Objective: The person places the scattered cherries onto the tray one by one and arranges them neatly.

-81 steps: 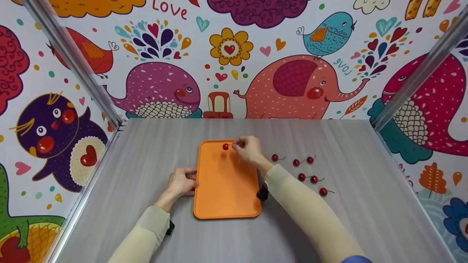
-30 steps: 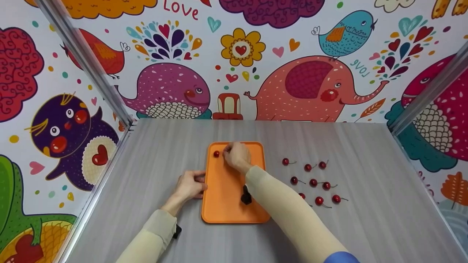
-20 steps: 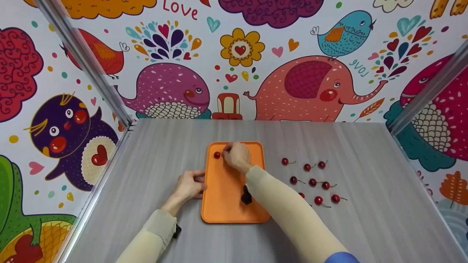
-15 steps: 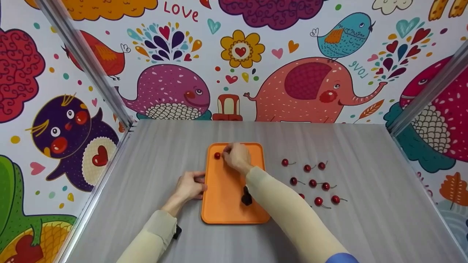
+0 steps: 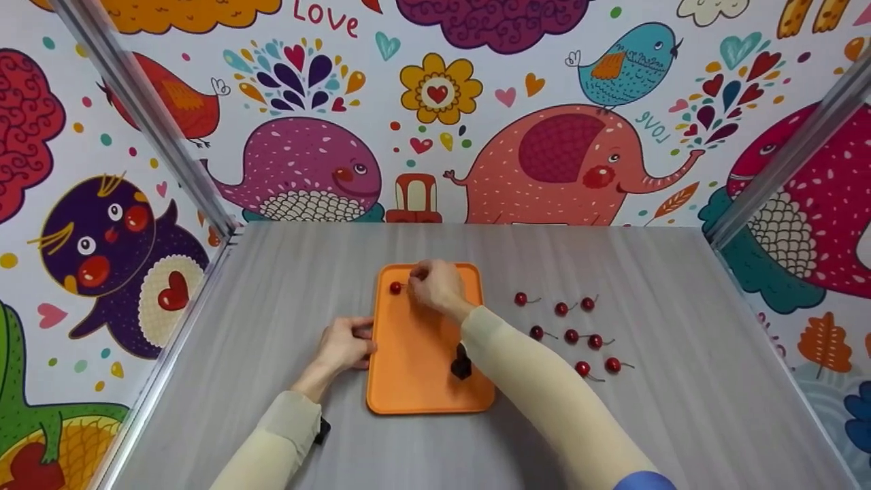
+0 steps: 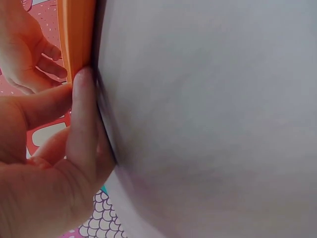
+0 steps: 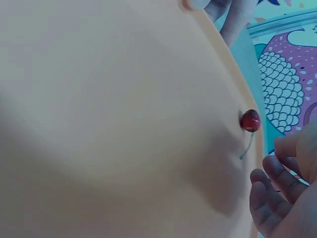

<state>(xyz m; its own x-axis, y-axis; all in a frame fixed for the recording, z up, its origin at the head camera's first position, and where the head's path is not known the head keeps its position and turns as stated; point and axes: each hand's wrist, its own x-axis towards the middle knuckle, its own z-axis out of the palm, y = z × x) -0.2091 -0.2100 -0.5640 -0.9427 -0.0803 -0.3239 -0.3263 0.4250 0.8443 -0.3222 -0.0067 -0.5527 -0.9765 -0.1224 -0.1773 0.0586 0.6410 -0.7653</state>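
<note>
A red cherry [image 5: 396, 288] lies near the far left corner of an orange tray [image 5: 429, 374]. In the right wrist view the cherry [image 7: 250, 120] rests just inside the rim, its thin stem free. My right hand [image 5: 439, 286] hovers over the tray beside that cherry, and the right wrist view shows its fingers [image 7: 280, 181] parted and off the stem. At the tray's left edge my left hand [image 5: 343, 344] holds the rim; its fingers [image 6: 81, 124] press against the orange edge in the left wrist view.
Several more cherries [image 5: 571, 336] with stems lie on the grey table [image 5: 286, 272] to the right of the tray, by my right sleeve [image 5: 537, 381]. A patterned wall [image 5: 435, 163] and metal posts [image 5: 136, 102] bound the table.
My right hand has carried the cherry leftward over the tray, set it down near the corner and let go of its stem. My left hand has stayed at the tray edge.
</note>
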